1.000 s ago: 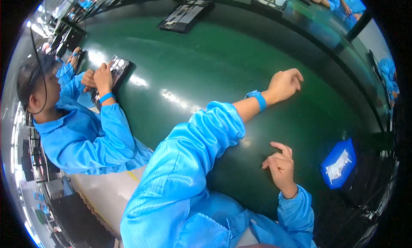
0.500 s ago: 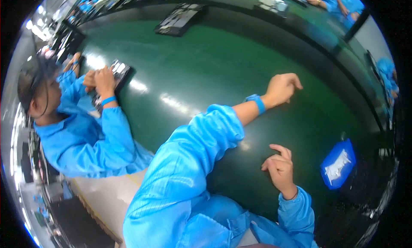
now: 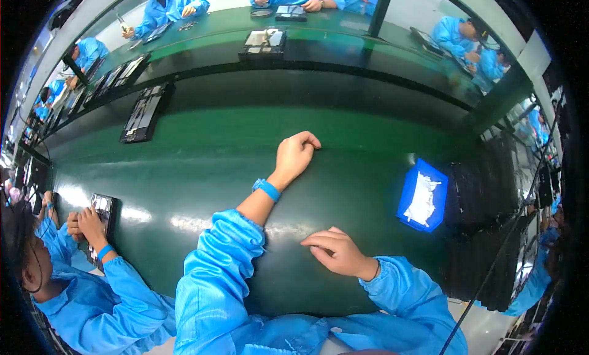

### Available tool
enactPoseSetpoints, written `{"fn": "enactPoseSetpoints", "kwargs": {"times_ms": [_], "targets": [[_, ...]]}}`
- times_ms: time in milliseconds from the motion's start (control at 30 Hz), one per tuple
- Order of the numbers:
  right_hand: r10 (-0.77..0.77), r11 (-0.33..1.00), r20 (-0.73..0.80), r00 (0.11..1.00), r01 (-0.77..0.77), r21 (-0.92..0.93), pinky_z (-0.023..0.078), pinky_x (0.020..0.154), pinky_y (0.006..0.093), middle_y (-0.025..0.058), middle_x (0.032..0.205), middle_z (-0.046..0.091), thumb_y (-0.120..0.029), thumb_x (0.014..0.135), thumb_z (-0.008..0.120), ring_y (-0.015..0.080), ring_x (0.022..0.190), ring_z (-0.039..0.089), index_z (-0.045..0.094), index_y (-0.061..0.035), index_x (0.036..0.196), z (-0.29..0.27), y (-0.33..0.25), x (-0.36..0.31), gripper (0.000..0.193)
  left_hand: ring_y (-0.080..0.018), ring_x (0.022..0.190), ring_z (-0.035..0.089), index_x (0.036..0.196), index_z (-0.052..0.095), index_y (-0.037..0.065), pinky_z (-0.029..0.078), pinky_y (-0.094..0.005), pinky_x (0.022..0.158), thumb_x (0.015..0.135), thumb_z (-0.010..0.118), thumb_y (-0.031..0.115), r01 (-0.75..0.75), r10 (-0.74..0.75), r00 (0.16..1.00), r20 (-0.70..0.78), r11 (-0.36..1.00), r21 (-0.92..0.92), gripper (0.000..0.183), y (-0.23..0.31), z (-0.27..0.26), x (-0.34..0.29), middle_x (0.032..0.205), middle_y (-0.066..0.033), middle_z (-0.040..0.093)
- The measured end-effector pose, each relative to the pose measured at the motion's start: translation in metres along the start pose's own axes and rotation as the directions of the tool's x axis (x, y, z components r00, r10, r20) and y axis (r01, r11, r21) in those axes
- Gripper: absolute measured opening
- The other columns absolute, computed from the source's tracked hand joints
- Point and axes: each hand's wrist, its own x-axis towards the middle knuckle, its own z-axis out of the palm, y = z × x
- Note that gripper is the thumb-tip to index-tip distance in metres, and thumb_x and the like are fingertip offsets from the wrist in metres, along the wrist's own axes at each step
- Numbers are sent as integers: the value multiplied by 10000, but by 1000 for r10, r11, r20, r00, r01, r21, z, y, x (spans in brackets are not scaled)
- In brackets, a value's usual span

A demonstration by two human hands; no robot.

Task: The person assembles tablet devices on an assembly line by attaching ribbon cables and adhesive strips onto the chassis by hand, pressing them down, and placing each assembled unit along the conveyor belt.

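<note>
My left hand [image 3: 296,157] lies on the green table [image 3: 356,189], stretched ahead of me with its fingers curled in and nothing seen in them. A blue band [image 3: 267,189] goes round that wrist. Closer to me, my right hand [image 3: 337,252] hovers over or rests on the table, its fingers reaching out to the left and the thumb slightly apart. It is empty. Right of both hands, touching neither, stands a blue tray [image 3: 404,201] with small white pieces [image 3: 423,198] heaped in it.
At the left, a co-worker's hands [image 3: 89,226] work on a flat black device [image 3: 105,211]. Another black device [image 3: 144,115] lies at the far left, and one more [image 3: 264,43] on the raised ledge [image 3: 325,66]. Black strips [image 3: 478,201] cover the right side. A dark cable [image 3: 497,250] crosses there.
My view has swung to the right and steadied. My right hand has turned, so its fingers now point left rather than away from me. The left hand stays stretched out and curled.
</note>
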Motion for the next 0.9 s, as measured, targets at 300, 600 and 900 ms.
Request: {"fn": "enactPoseSetpoints", "kwargs": {"times_ms": [300, 600, 900], "targets": [[-89, 994, 51, 995, 92, -53, 462, 817, 364, 86, 999, 687, -106, 860, 617, 238, 930, 645, 685, -85, 1004, 3, 11, -1, 160, -239, 630, 641, 846, 707, 69, 495, -362, 616, 784, 509, 34, -17, 17, 1000, 17, 1000, 18, 210, 1, -2, 2, 722, -117, 676], [-115, 990, 19, 993, 116, -76, 433, 757, 326, 34, 987, 702, -71, 854, 629, 183, 857, 646, 707, -98, 980, 5, 13, -2, 151, -228, 653, 640, 863, 709, 56, 494, -353, 637, 770, 505, 37, 8, -9, 999, 37, 1000, 23, 225, 3, 0, 1, 733, -136, 668], [-67, 995, 60, 996, 71, -71, 444, 840, 363, 78, 1008, 690, -122, 879, 597, 238, 933, 638, 692, -89, 987, 5, 14, -2, 148, -240, 656, 650, 844, 711, 64, 502, -362, 639, 787, 504, 38, -23, 22, 1000, 21, 1000, 12, 217, 0, 1, 1, 755, -113, 690]]}}
